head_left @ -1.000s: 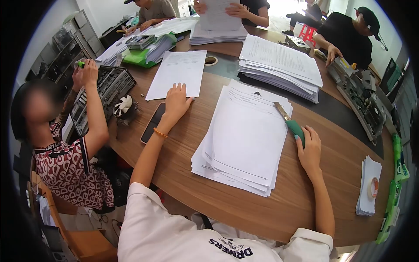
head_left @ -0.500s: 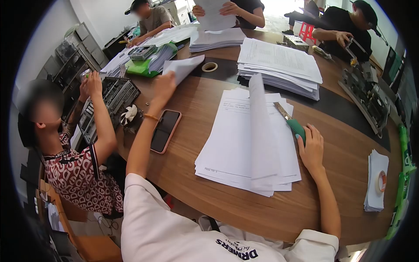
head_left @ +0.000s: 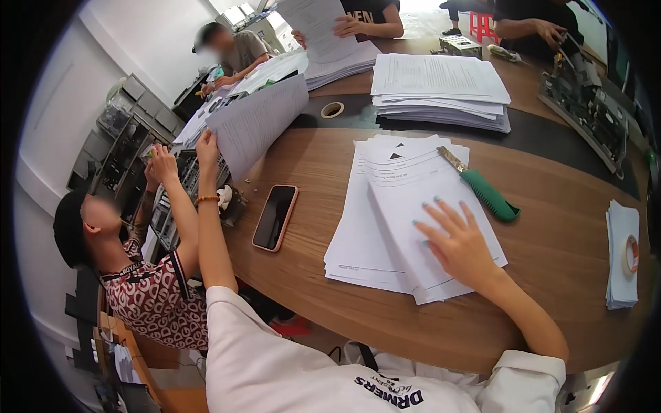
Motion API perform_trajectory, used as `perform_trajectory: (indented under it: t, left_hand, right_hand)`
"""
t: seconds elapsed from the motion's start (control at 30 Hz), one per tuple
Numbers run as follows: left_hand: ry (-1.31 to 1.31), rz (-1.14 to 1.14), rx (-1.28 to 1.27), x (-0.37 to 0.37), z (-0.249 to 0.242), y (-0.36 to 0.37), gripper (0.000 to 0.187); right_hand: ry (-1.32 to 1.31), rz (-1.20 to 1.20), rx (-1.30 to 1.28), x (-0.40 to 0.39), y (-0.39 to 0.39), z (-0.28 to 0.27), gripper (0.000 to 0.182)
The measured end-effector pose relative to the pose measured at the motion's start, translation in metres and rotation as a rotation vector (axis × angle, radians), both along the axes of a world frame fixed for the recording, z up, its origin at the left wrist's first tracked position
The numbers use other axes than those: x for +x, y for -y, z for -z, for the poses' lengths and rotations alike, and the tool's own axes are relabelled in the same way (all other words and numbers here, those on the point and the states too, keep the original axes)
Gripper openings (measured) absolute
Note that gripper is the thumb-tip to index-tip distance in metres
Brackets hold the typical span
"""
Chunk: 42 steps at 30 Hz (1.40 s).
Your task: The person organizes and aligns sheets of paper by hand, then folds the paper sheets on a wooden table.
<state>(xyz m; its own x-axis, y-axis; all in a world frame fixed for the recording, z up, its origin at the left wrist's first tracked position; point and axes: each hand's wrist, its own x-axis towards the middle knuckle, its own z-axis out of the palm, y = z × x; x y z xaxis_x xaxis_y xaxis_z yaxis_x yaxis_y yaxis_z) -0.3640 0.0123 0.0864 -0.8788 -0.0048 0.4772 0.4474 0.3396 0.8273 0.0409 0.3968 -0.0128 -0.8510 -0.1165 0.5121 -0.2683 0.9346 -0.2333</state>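
Out to the left, my left hand (head_left: 207, 147) pinches the edge of a printed sheet of paper (head_left: 265, 124) held up in the air. My right hand (head_left: 458, 241) lies with spread fingers on a loose pile of sheets (head_left: 358, 234) in front of me; its top sheet sits askew. Beside that hand, a green-handled utility knife (head_left: 490, 196) rests across the pile's right edge, its worn blade toward the back. The phone (head_left: 275, 219) with a pink case lies flat between my arms.
A tall paper stack (head_left: 441, 79) stands at the back, with a tape roll (head_left: 332, 110) to its left. Folded papers (head_left: 620, 275) under another tape roll (head_left: 629, 255) lie far right. Metal computer parts (head_left: 585, 117) lie at the right. Several people work around the table (head_left: 310, 289).
My left hand has drawn its sheet left and raised it, showing the print. My right hand has left the knife and moved onto the papers. The pile's curled sheet now lies flatter.
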Motion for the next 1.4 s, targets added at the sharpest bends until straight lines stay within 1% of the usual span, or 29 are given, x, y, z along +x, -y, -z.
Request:
perform_trajectory:
  t: [0.07,0.13,0.2,0.33,0.4,0.47,0.5,0.67,0.7,0.77,0.83,0.9,0.97,1.0,1.03,1.1,1.13,1.17,1.2,1.23,1.27,1.33,1.4]
  left_hand:
    - [-0.022,-0.096,-0.066,-0.007,0.005,0.007,0.023]
    - [-0.028,-0.123,-0.085,-0.013,0.008,0.013,0.025]
    - [-0.009,-0.099,-0.050,-0.019,0.010,0.017,0.028]
    - [0.059,-0.013,0.091,-0.036,0.019,0.023,0.035]
    - [0.089,0.033,0.162,-0.051,0.025,0.026,0.038]
    - [0.105,0.072,0.217,-0.055,0.024,0.017,0.042]
    - [0.105,0.078,0.225,-0.058,0.023,0.012,0.040]
    - [0.115,0.080,0.309,-0.013,-0.016,-0.045,0.024]
    - [0.117,0.084,0.305,-0.009,-0.025,-0.051,0.024]
    - [0.042,0.120,0.155,-0.008,-0.042,-0.067,0.022]
    - [0.050,0.130,0.248,-0.010,-0.063,-0.091,0.032]
    - [0.053,0.324,0.481,-0.033,-0.084,-0.107,0.023]
    - [0.104,0.288,0.729,-0.015,-0.110,-0.152,0.026]
    - [0.115,0.363,0.782,-0.027,-0.118,-0.164,0.028]
    - [0.141,0.455,0.823,-0.020,-0.128,-0.182,0.028]
    - [0.066,0.603,0.990,-0.032,-0.144,-0.219,0.024]
    - [-0.138,0.492,1.036,0.006,-0.151,-0.254,0.017]
    - [-0.281,0.483,0.998,0.029,-0.155,-0.276,0.015]
    - [-0.375,0.415,0.958,0.052,-0.159,-0.296,0.016]
    - [-0.419,0.431,1.003,0.063,-0.157,-0.315,0.017]
    - [-0.465,0.448,1.046,0.071,-0.153,-0.335,0.018]
    - [-0.395,0.405,1.050,0.101,-0.128,-0.374,0.021]
    - [-0.209,0.359,1.203,0.116,-0.089,-0.417,0.021]
  right_hand:
    - [0.006,-0.133,0.020,0.005,0.011,-0.004,0.033]
    - [0.012,-0.148,0.002,0.008,0.016,-0.003,0.031]
    - [0.029,-0.180,-0.019,0.009,0.017,0.003,0.031]
    - [0.040,-0.149,-0.053,0.008,0.014,0.019,0.030]
    - [0.022,-0.166,-0.109,0.007,0.013,0.024,0.033]
    - [0.021,-0.159,-0.120,0.007,0.014,0.026,0.033]
    - [0.023,-0.158,-0.124,0.007,0.014,0.027,0.033]
    - [-0.004,-0.149,-0.134,0.007,0.015,0.030,0.031]
    - [-0.012,-0.155,-0.139,0.007,0.015,0.031,0.029]
    - [-0.012,-0.151,-0.143,0.006,0.015,0.032,0.029]
    - [-0.007,-0.151,-0.142,0.006,0.015,0.032,0.028]
    - [-0.016,-0.152,-0.139,0.006,0.015,0.033,0.028]
    - [-0.008,-0.148,-0.133,0.006,0.016,0.032,0.030]
    - [-0.003,-0.144,-0.131,0.006,0.016,0.032,0.033]
    - [0.001,-0.143,-0.122,0.006,0.016,0.032,0.033]
    - [-0.004,-0.142,-0.115,0.006,0.016,0.033,0.034]
    - [0.000,-0.134,-0.102,0.006,0.015,0.033,0.034]
    - [-0.001,-0.136,-0.104,0.005,0.016,0.033,0.034]
    - [0.000,-0.138,-0.106,0.006,0.016,0.033,0.035]
    - [-0.004,-0.147,-0.117,0.006,0.016,0.032,0.030]
    - [-0.002,-0.139,-0.105,0.005,0.015,0.033,0.030]
    - [-0.011,-0.149,-0.108,0.005,0.016,0.034,0.031]
    - [-0.008,-0.149,-0.102,0.005,0.016,0.034,0.031]
